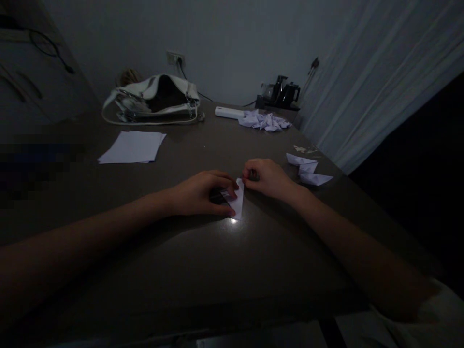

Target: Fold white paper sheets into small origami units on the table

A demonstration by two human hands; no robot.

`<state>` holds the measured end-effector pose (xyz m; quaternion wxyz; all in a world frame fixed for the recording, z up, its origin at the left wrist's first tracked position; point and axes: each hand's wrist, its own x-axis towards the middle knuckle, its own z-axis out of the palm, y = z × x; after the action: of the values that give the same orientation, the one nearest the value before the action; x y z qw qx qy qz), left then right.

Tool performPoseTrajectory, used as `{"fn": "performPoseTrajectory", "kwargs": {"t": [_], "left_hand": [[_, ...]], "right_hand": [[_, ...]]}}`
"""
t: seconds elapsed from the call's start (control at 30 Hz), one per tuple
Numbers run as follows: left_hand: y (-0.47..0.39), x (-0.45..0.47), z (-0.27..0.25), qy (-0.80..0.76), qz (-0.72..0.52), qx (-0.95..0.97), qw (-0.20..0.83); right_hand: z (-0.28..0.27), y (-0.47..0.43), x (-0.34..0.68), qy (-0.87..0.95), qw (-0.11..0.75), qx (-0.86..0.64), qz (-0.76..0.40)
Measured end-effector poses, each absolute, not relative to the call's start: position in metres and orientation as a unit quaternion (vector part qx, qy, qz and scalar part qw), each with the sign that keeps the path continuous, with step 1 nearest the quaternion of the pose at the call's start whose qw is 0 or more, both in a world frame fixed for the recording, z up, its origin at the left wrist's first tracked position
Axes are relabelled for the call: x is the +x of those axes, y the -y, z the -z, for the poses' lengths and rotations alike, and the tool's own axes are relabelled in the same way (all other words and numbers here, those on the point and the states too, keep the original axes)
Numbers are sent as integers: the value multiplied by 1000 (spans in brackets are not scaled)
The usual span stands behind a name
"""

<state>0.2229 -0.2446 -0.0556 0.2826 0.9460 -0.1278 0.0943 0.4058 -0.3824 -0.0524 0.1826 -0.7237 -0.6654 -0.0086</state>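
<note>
A small folded piece of white paper [238, 203] lies on the dark tabletop in front of me. My left hand [206, 193] holds it down from the left, thumb at its near end and fingertips on its upper part; the fingers cover its left side. At the paper's far corner, the thumb and curled fingers of my right hand [270, 178] are pinched together at the edge. Beyond my right hand sit several folded paper pieces [308, 168] with pointed ends.
Flat white sheets [134, 147] are stacked at the left. Behind them stands a white handbag [155, 99], its top open. A pile of folded paper [264, 121] lies by a white box-like object [229, 112]. A black kettle [290, 94] stands at the far right, near a pale curtain [348, 87].
</note>
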Motion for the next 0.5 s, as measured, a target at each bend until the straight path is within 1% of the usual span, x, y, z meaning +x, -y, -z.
{"fn": "performPoseTrajectory", "kwargs": {"t": [0.2,0.37,0.5], "left_hand": [[244,222,56,123,-91,948,280],[243,222,57,134,-98,947,276],[243,222,58,134,-100,947,275]], "right_hand": [[55,380,411,655,194,-730,15],[54,384,411,684,188,-704,30],[50,386,408,730,178,-660,-5]]}}
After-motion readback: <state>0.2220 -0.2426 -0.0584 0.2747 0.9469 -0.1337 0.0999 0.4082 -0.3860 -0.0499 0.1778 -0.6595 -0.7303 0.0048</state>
